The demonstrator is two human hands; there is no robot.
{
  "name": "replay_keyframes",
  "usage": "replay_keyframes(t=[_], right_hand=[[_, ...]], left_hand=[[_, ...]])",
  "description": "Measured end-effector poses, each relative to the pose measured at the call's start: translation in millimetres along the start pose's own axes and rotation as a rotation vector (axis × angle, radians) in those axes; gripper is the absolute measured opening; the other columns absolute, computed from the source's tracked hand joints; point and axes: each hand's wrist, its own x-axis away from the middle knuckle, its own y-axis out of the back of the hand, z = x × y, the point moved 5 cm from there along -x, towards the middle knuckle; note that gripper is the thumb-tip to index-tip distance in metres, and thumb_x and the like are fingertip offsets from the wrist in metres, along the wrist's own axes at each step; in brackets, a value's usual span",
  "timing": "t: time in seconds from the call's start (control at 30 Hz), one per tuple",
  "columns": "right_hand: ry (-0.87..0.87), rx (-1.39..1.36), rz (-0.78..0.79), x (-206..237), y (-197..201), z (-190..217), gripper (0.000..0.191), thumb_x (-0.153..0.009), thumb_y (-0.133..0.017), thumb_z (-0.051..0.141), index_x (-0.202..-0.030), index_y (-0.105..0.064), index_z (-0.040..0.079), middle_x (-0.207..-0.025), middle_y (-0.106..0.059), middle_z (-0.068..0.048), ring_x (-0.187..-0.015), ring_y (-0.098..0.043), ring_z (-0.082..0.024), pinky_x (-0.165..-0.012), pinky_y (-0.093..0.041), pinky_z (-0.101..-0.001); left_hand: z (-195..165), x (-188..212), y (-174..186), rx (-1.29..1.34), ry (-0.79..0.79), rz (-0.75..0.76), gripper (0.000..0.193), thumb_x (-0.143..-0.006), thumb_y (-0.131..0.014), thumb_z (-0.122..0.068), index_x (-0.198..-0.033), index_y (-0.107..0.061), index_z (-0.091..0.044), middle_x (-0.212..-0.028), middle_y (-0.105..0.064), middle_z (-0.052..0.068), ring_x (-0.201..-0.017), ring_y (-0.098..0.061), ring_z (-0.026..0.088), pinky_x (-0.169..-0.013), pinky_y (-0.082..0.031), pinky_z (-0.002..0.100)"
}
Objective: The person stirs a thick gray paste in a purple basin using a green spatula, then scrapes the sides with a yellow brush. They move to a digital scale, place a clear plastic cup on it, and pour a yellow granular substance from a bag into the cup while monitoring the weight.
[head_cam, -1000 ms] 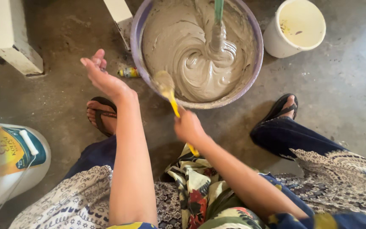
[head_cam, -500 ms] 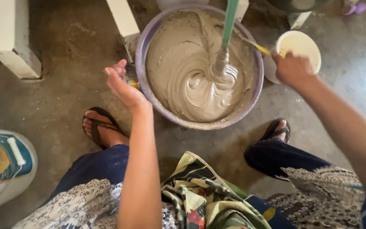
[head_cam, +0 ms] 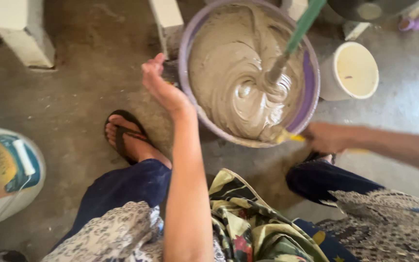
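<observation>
A purple basin (head_cam: 310, 77) full of thick grey paste stands on the concrete floor in front of me. A green-shafted mixer rod (head_cam: 297, 34) stands in the paste, which swirls around it. My left hand (head_cam: 163, 87) is raised beside the basin's left rim with its fingers apart, holding nothing. My right hand (head_cam: 327, 137) is at the basin's near right rim, shut on a yellow-handled scraper (head_cam: 287, 137) whose paste-covered blade touches the rim.
A white bucket (head_cam: 349, 72) stands right of the basin. A large white container with a blue label (head_cam: 6, 170) sits at the left. White blocks (head_cam: 23, 34) lie at the back. My sandalled foot (head_cam: 127, 136) is beside the basin.
My right hand has swung the scraper from the far right rim by the white bucket down to the near right rim. My left hand stays beside the left rim.
</observation>
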Motion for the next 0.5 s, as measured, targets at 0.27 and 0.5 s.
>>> replay_keyframes(t=[0.27,0.5], right_hand=[[-0.057,-0.815,-0.072,-50,-47,151,0.022,-0.093,-0.048,0.006,-0.083,-0.06,-0.009,-0.049,-0.048,-0.012,-0.036,-0.042,-0.021,-0.034,-0.031,-0.0375],[0.076,-1.642,0.29,-171,-12,225,0.019,-0.099,-0.047,0.008,-0.08,-0.051,0.006,-0.055,-0.044,-0.002,-0.038,-0.035,-0.012,-0.033,-0.031,-0.0282]], left_hand=[[-23,-13,13,-0.113,0.004,-0.019,0.064,-0.111,-0.038,-0.046,-0.125,-0.069,0.008,-0.144,-0.05,0.014,-0.139,-0.047,0.025,-0.121,-0.028,0.041],[-30,-17,18,-0.185,-0.005,-0.06,0.062,-0.109,-0.038,-0.045,-0.128,-0.065,0.006,-0.141,-0.057,0.014,-0.134,-0.048,0.025,-0.119,-0.029,0.04]])
